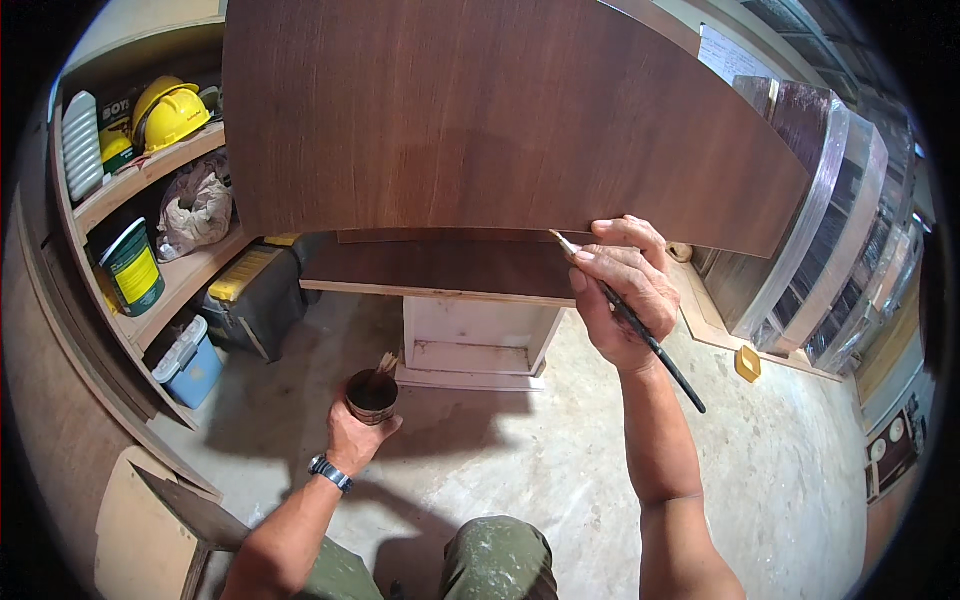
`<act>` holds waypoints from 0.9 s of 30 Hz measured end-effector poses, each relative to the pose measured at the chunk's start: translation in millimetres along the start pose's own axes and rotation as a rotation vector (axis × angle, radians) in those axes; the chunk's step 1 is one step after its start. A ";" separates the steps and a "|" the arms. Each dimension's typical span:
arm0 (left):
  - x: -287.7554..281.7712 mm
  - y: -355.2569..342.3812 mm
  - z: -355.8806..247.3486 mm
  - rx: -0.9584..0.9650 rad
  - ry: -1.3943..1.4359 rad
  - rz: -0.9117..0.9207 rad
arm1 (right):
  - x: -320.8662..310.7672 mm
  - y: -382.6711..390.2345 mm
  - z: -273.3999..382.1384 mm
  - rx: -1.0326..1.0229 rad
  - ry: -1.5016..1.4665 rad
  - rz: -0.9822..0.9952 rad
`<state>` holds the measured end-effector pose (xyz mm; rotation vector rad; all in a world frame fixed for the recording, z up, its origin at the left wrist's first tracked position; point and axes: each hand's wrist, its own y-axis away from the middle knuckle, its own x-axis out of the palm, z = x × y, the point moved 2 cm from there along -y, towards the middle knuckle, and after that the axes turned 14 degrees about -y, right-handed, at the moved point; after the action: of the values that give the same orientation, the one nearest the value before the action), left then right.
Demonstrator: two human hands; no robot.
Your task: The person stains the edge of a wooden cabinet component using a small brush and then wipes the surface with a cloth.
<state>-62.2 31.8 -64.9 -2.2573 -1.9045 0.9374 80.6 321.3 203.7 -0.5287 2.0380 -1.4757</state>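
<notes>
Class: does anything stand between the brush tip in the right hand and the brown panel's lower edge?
Nothing visible does. The right hand holds the brush with its tip by the lower edge of the brown panel; contact is unclear. The cup in the left hand is off to the left.

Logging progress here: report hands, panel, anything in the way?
Left hand gripping dark cup. Right hand holding slim paintbrush, tip near lower edge of brown wood-grain panel. Dark board below, seemingly not blocking.

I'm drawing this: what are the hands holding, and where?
Right hand: a thin brush, near its bristle end. Left hand: a dark cup, around its side.
</notes>
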 end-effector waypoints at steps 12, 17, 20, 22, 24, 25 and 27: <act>-0.7 0.3 -4.4 0.002 -0.043 -0.008 | -4.8 3.1 -2.8 0.004 0.004 -0.007; -1.5 0.1 -2.4 0.042 -0.077 -0.036 | -5.9 3.7 -3.0 0.007 0.005 -0.005; -1.6 0.4 -3.5 0.033 -0.094 -0.035 | -6.1 5.6 -4.7 0.007 0.007 -0.008; -0.8 0.4 -2.4 0.028 -0.085 -0.036 | -8.0 5.5 -5.1 0.007 0.012 -0.012; -1.0 0.0 -1.8 0.018 -0.090 -0.030 | -8.8 4.9 -4.3 0.008 0.019 -0.014; -1.1 0.4 -1.0 0.013 -0.091 -0.027 | -8.6 4.6 -3.7 0.008 0.014 -0.013; -0.5 0.9 -0.7 0.017 -0.070 -0.027 | -9.1 5.3 -4.2 0.012 0.005 -0.013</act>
<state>-61.1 31.4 -64.5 -2.2120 -1.9415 1.0384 84.9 331.6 201.6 -0.5349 2.0318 -1.4972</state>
